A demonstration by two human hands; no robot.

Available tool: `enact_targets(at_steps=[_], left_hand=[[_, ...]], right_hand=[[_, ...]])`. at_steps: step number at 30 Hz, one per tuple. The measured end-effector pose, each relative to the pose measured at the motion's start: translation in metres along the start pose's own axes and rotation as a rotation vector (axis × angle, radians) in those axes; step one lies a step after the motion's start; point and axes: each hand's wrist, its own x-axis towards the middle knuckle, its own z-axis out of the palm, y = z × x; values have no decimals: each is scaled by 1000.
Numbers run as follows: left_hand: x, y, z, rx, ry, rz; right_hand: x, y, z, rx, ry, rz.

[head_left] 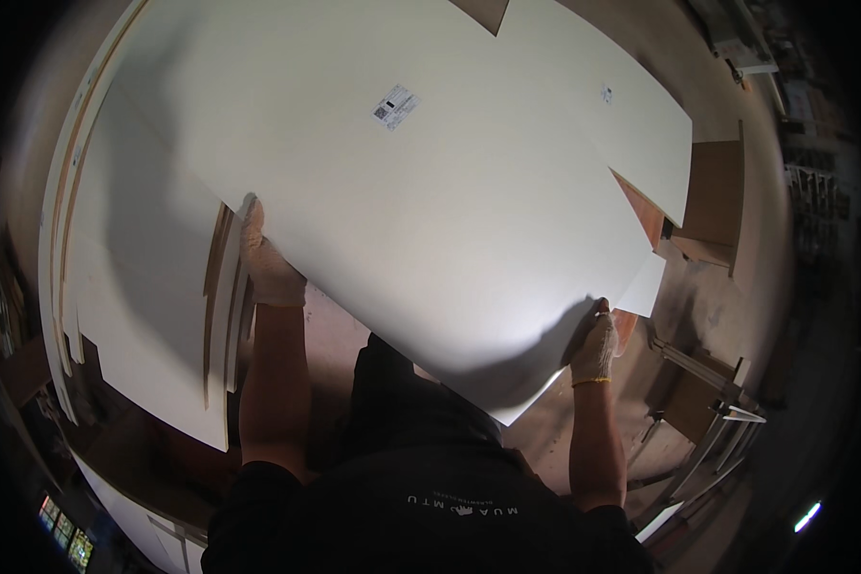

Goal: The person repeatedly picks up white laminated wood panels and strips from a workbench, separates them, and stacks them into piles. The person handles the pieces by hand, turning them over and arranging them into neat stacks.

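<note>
A large white panel (421, 220) with a small printed label (395, 107) on its face stretches out in front of me. My left hand (273, 263), in a pale work glove, grips its near left edge with the thumb on top. Near the panel's close right corner, my right hand (594, 349), also gloved, is closed on the right edge. The fingers beneath the panel are hidden on both sides. A second white panel (655, 143) with a small label lies beyond the right edge.
To the left stand stacked white panels (143, 268) with brown edges. Brown boards (713, 196) and a frame-like stand (703, 373) are on the right over the floor. Cluttered shelving (823, 182) lines the far right. A white surface (129, 512) shows at the lower left.
</note>
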Motion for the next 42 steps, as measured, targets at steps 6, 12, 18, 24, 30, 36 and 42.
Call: enact_targets(at_steps=[6, 12, 18, 24, 30, 36, 42], left_hand=[[30, 9, -17, 70, 25, 22], [56, 22, -37, 180, -16, 48], [73, 34, -39, 124, 53, -51], [96, 49, -45, 177, 69, -50], [115, 58, -57, 141, 118, -73], [117, 61, -59, 184, 129, -49], [118, 62, -57, 162, 119, -70]], right_hand=[[-2, 8, 26, -11, 19, 4], [-14, 10, 61, -36, 60, 42], [-30, 9, 93, -89, 116, 2], [-30, 16, 116, -109, 96, 51], [-32, 19, 136, -131, 108, 63], [-31, 22, 138, -123, 120, 53], [-24, 29, 127, -99, 70, 105]])
